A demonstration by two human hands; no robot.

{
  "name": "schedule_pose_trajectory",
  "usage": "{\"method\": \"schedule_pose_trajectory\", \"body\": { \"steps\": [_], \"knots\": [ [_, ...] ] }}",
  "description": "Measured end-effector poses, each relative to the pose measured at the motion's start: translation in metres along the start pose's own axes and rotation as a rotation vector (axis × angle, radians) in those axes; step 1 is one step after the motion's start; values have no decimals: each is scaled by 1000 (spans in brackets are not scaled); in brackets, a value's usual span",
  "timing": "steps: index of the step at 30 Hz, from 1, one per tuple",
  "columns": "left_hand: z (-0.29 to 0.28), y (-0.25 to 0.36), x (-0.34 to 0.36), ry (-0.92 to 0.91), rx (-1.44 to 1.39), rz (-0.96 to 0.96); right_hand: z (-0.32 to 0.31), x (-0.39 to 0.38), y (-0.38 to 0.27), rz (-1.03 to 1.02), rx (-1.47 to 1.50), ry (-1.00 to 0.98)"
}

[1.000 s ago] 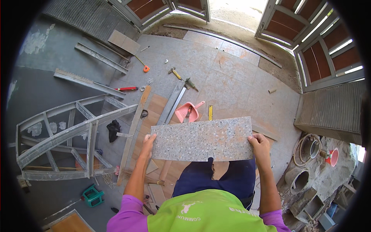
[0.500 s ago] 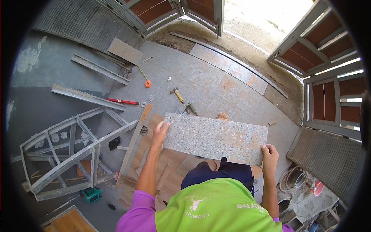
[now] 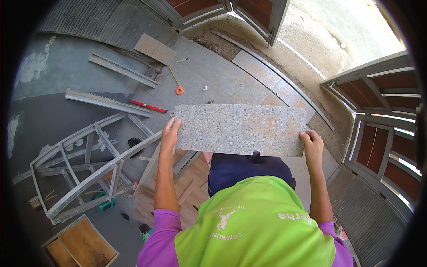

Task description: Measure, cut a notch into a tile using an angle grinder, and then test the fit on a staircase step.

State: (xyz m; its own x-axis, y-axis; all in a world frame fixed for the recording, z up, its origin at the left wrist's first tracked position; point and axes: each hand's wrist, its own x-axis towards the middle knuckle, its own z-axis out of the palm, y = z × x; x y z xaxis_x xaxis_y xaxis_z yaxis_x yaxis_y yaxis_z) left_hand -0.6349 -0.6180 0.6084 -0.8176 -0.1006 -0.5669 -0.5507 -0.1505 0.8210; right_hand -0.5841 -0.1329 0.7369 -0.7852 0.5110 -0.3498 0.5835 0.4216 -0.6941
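A long speckled terrazzo-look tile [image 3: 238, 129] with orange stains and a small notch in its lower edge is held level in front of me. My left hand [image 3: 171, 133] grips its left end, thumb on top. My right hand [image 3: 311, 142] grips the right end the same way. Beyond the tile's left end lie a red level [image 3: 147, 106] and an orange tape measure [image 3: 179, 90] with its blade out. The tile hides part of the floor beneath it.
Metal curved frame [image 3: 84, 173] at left, metal rails [image 3: 106, 101], wood-look planks [image 3: 187, 187] below. Ahead are loose grey tiles [image 3: 154, 48], a long strip [image 3: 320, 113] along dirt, and open folding doors [image 3: 376, 142]. A wooden panel [image 3: 82, 238] lies lower left.
The tile and both my hands have risen in the picture, now covering the hammer seen earlier. The view has shifted toward the open doorway as I moved forward.
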Motion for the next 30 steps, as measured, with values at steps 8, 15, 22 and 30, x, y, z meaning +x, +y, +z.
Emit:
{"method": "schedule_pose_trajectory", "body": {
  "steps": [8, 15, 22, 30],
  "knots": [
    [-41, 42, 115, 109, -110, -15, 105, 111, -88, -17, -101, -95],
    [-53, 101, 252, 91, -46, -18, 183, 212, -138, -14, -165, -93],
    [-49, 164, 374, 112, 40, -15, 232, 289, -194, 28, -125, -108],
    [-35, 205, 486, 58, 151, -93, 289, 367, -205, 93, -181, -151]
  ]
}}
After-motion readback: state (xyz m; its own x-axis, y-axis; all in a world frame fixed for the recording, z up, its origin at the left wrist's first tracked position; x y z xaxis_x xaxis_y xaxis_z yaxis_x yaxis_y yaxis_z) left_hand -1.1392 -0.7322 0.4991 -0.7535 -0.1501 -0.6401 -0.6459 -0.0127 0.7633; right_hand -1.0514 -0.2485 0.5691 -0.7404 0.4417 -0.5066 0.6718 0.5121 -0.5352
